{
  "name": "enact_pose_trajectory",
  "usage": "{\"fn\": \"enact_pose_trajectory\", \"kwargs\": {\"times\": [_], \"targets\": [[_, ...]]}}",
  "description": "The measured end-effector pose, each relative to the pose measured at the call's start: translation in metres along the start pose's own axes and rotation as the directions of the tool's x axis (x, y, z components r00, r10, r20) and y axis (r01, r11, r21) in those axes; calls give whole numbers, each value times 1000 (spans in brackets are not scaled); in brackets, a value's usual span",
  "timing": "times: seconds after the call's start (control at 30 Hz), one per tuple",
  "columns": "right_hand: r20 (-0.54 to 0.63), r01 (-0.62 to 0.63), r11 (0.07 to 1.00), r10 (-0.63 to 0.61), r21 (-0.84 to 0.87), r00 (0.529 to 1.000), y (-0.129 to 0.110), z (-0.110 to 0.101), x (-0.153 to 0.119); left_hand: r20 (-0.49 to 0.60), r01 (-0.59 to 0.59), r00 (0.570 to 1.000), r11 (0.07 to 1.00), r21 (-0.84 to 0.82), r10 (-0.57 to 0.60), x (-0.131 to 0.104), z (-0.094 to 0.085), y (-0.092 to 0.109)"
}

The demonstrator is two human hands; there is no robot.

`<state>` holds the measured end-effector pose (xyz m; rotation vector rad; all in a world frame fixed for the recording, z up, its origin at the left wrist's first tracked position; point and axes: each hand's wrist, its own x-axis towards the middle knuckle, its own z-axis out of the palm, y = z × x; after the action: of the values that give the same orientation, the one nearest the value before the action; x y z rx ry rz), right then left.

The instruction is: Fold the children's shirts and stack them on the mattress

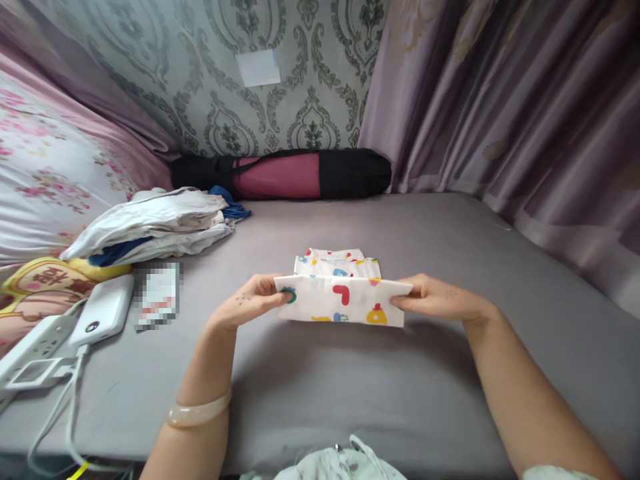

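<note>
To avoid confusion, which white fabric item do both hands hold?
The white cloth with colourful prints, gripped at both ends; the white-and-blue clothing pile lies untouched.

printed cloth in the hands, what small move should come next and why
Perhaps lay the printed cloth flat on the grey sheet: the left hand and right hand pinch its opposite ends, its front panel looks raised, and matching fabric shows just behind.

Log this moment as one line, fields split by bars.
left hand: pinches cloth, left end | right hand: pinches cloth, right end | behind cloth: similarly printed fabric | beyond left hand: clothes pile
</note>
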<state>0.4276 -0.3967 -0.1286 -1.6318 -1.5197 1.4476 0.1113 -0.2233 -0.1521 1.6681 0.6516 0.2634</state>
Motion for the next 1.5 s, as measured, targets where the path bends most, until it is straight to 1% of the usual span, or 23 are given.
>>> {"fn": "enact_pose_trajectory", "kwargs": {"times": [0.07,0.1,0.2,0.23,0.3,0.37,0.4,0.47,0.53,0.6,0.67,0.73,0.8,0.9,1.1,1.3,1.4,1.5], "targets": [[-129,20,998,-13,53,992,8,0,11,-120,-21,993,997,-69,13,12,4,-7],[-204,35,997,-20,70,979,12,1,17,-172,-32,985,996,-89,17,19,6,-9],[-415,61,995,-21,84,909,24,4,39,-316,-45,948,997,-68,22,41,12,-16],[-474,46,997,-12,61,880,28,5,46,-372,-33,928,999,-34,18,50,14,-18],[-577,-27,999,1,-37,817,35,5,60,-486,29,874,997,67,8,66,17,-23],[-649,-129,979,-4,-158,761,41,4,72,-563,117,826,970,212,24,80,19,-27],[-670,-179,960,-11,-214,743,43,3,77,-589,161,807,944,288,42,85,20,-28],[-687,-275,912,-9,-302,726,46,1,85,-620,224,779,883,412,92,94,23,-31],[-691,-362,862,19,-356,723,46,0,91,-628,250,766,834,491,140,99,27,-34],[-697,-439,814,59,-381,714,45,0,95,-621,256,763,798,546,180,102,32,-39],[-712,-502,768,86,-398,696,42,3,97,-610,258,761,759,598,222,104,36,-44],[-735,-557,725,104,-405,670,39,7,99,-597,262,761,722,640,253,104,39,-48],[-760,-598,696,114,-398,640,37,13,100,-591,279,767,700,657,249,103,41,-50],[-787,-623,679,109,-387,608,33,22,101,-593,328,780,674,662,202,103,43,-49],[-793,-650,652,122,-389,597,28,32,103,-595,383,786,622,683,169,107,44,-49],[-807,-685,631,154,-363,570,23,32,104,-649,477,751,580,661,122,111,46,-47],[-811,-683,634,146,-363,566,24,32,105,-661,500,742,568,654,108,111,47,-46],[-819,-683,639,142,-353,556,25,31,106,-688,534,720,564,630,87,111,46,-46]]}}
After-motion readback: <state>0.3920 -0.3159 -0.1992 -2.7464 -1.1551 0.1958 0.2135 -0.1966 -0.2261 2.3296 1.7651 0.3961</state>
